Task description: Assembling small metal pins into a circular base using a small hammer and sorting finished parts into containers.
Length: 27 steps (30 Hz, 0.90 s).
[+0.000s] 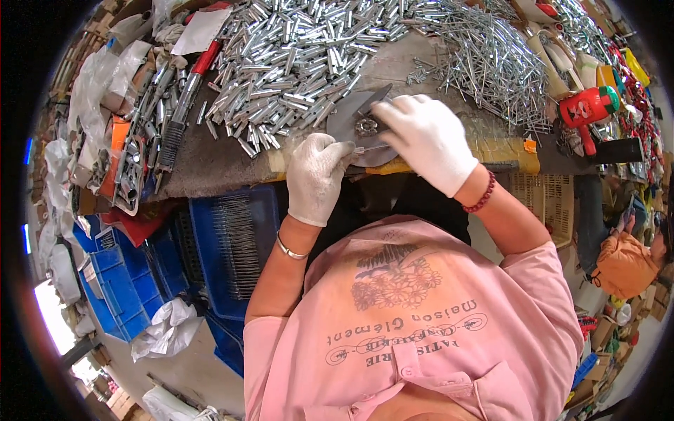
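Both hands wear white knitted gloves and meet at the front edge of the bench. Fingers pinched, my left hand (315, 179) grips a small metal piece (358, 150). A thin metal rod (375, 146) runs from that piece to the fingers of my right hand (430, 139), which close on its other end. Just beyond the fingertips lies a dark grey disc-like plate (344, 112), with a round metal fitting (366, 126) on it. Beyond my left hand spreads a big heap of short metal tubes (295, 63). A pile of long thin metal rods (495, 70) lies past my right hand.
Hand tools with a red grip (206, 57) crowd the bench's left side. At right stands a red bottle with a green cap (588, 109). Blue crates (270, 231) sit below on the left, a yellow crate (554, 203) below right. A person in orange (627, 263) is farther right.
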Motion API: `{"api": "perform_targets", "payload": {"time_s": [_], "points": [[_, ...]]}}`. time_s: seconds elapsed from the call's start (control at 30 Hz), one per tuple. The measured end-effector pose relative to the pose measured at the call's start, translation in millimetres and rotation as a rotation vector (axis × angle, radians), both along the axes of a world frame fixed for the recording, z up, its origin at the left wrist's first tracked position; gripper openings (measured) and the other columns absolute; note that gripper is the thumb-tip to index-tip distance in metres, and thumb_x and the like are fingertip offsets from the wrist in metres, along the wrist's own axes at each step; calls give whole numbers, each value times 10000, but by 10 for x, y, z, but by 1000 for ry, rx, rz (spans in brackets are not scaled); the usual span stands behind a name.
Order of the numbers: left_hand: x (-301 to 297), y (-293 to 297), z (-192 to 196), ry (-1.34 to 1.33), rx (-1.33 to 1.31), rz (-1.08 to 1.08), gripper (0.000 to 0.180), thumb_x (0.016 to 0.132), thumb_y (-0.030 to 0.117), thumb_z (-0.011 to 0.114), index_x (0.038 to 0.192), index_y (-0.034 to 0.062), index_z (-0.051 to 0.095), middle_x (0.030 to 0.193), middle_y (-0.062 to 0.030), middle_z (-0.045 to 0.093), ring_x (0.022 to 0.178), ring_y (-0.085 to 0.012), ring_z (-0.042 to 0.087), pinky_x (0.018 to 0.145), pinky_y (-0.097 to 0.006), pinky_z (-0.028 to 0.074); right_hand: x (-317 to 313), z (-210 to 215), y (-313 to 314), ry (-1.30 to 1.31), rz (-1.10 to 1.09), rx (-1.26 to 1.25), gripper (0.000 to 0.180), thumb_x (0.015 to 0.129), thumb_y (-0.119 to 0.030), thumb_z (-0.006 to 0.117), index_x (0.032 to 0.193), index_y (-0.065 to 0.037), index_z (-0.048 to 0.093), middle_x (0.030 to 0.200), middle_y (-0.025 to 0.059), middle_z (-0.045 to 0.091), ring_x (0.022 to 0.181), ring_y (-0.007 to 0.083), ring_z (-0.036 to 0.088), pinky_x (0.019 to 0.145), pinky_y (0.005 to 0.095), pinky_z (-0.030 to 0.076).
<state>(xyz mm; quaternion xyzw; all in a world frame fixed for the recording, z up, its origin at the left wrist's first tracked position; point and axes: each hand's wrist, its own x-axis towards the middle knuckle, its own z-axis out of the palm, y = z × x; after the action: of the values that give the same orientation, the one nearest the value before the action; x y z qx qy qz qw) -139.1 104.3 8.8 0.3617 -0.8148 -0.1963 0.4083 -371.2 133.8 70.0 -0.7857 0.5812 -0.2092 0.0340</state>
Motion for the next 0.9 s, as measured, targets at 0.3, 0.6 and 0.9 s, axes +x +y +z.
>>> {"api": "perform_targets", "payload": {"time_s": [0.3, 0.6, 0.9], "points": [[43, -28, 125, -76, 80, -51, 184, 866, -16, 812, 1039, 43, 794, 876, -129, 721, 797, -298, 693, 718, -390, 552, -150, 17, 350, -295, -120, 74, 497, 909, -23, 736, 1399, -98, 692, 1117, 182, 669, 969, 362, 720, 834, 424, 579], [51, -37, 2, 23, 90, -47, 269, 741, -45, 884, 977, 49, 796, 841, -103, 644, 768, -291, 666, 675, -405, 539, -88, 42, 624, -62, 79, 236, 516, 969, -51, 676, 1471, -163, 640, 993, 162, 646, 822, 346, 701, 719, 444, 575], [31, -8, 171, -6, 177, -43, 254, 749, -48, 892, 974, 45, 818, 845, -89, 653, 765, -259, 662, 668, -374, 534, -169, 23, 279, -141, -12, 78, 424, 897, -105, 781, 1318, -142, 747, 1091, 145, 655, 1000, 377, 671, 854, 456, 560]]}}
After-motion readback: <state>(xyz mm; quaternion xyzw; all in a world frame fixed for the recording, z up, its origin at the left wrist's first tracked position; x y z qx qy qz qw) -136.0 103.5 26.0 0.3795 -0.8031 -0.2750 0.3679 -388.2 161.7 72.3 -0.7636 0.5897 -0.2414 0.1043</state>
